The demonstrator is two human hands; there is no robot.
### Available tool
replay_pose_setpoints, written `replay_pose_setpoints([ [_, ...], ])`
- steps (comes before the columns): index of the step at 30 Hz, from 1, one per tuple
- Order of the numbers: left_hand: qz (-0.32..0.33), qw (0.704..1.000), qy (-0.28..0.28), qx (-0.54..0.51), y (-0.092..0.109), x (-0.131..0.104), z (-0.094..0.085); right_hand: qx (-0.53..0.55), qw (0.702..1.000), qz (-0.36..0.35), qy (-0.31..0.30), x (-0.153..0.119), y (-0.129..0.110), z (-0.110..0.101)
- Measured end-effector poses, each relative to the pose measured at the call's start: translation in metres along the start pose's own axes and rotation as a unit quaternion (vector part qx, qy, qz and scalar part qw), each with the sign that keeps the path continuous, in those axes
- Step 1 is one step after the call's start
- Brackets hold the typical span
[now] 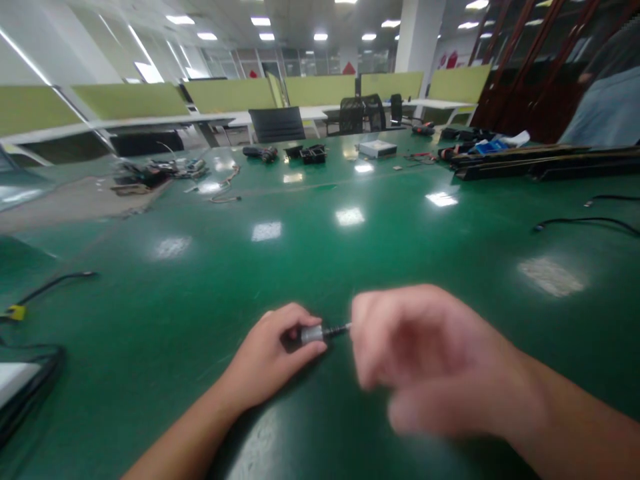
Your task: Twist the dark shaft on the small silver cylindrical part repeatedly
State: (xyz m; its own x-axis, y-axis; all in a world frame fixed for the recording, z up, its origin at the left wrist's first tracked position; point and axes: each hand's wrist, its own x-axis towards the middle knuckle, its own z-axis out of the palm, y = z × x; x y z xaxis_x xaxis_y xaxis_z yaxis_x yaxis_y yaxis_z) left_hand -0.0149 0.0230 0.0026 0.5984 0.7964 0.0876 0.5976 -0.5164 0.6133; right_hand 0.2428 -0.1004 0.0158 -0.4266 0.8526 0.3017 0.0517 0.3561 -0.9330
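Note:
My left hand (273, 350) rests low over the green tabletop, thumb and fingers closed around a small silver-grey cylinder (313, 334). From the cylinder's right end a thin dark shaft (334, 330), ribbed or coiled, points toward my other hand. Its far tip ends at or behind the fingers there; whether they touch it I cannot tell. My right hand (425, 360) is nearer the camera and smeared by motion. Its fingers look curled and the thumb sits below them, but what lies between them, if anything, does not show.
Glossy green table (310, 260) spreads ahead. Black cables lie at left (55, 283) and right (585, 221). Tangled electronic parts (160, 172), a flat white box (377, 148) and long black bars (545, 163) lie farther back. A person (607, 107) stands at right.

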Motion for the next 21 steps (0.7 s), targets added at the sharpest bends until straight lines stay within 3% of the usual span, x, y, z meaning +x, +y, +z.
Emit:
replay_pose_setpoints([
  [1,-0.002,1.000,0.006,0.006,0.000,-0.001,0.000,0.061,0.998,0.028,-0.010,0.031,0.002,-0.011],
  [3,-0.006,1.000,0.010,0.008,0.000,-0.002,0.001,0.159,0.982,0.082,0.052,0.077,0.014,-0.026],
  [5,-0.008,1.000,0.014,0.007,0.000,-0.002,0.002,0.220,0.967,0.107,0.076,0.097,0.033,-0.031],
  [10,-0.010,1.000,0.016,0.006,-0.002,-0.004,0.004,0.267,0.950,0.155,0.049,0.090,0.061,-0.024],
  [16,-0.011,1.000,0.017,0.001,-0.003,-0.004,0.005,0.256,0.950,0.174,0.049,0.092,0.063,-0.018],
  [21,-0.013,1.000,0.014,-0.001,-0.003,-0.004,0.005,0.158,0.971,0.161,0.080,0.093,0.064,-0.019],
])
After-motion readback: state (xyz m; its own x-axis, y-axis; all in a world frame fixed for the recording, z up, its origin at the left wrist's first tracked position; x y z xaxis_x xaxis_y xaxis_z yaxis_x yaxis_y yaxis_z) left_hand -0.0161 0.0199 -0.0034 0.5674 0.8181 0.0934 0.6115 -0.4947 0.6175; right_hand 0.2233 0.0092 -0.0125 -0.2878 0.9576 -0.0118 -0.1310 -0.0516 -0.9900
